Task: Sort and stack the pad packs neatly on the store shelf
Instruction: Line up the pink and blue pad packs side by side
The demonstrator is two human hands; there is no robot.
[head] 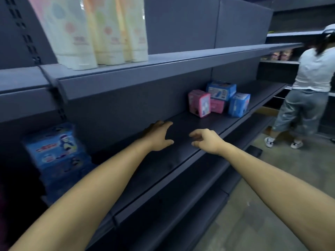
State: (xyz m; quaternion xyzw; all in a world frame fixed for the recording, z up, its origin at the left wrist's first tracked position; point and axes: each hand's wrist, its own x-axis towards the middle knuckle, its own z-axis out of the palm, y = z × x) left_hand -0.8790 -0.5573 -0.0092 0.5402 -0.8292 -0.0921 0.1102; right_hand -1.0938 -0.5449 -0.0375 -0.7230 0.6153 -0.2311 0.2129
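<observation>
Both hands hover empty over the middle shelf: left hand spread, right hand loosely curled. The jumbled pad packs lie farther along, up-right, nearer the right hand, well apart from both.

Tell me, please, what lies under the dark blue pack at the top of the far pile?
The dark blue pack rests on a small pink pack and leans on the light blue pack beside it. Whether more packs sit behind them is hidden.
</observation>
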